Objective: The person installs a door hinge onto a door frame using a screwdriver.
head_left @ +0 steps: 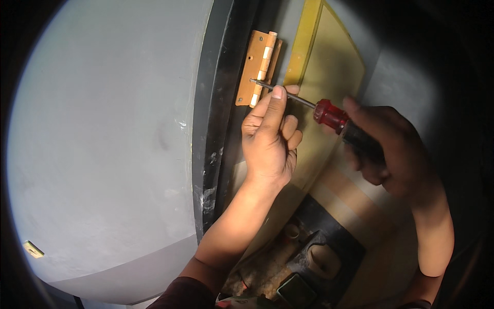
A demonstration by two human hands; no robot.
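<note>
A copper-coloured hinge (250, 68) is mounted on the dark frame, with screw heads showing near its top and bottom corners and an open hole between. The tip of a screwdriver (332, 116) with a red and black handle reaches the hinge leaf at what looks like a screw. My left hand (268, 136) pinches the metal shaft close to the tip, thumb on top and other fingers curled. Around the handle, my right hand (393, 144) is closed, somewhat blurred and in shadow.
The dark frame (210, 129) runs top to bottom beside a grey wall (103, 129). A yellow-edged door panel (334, 51) stands just right of the hinge. Low on the wall is a small brass-coloured plate (34, 249). Various items lie on the floor below, including a dark rectangular object (296, 289).
</note>
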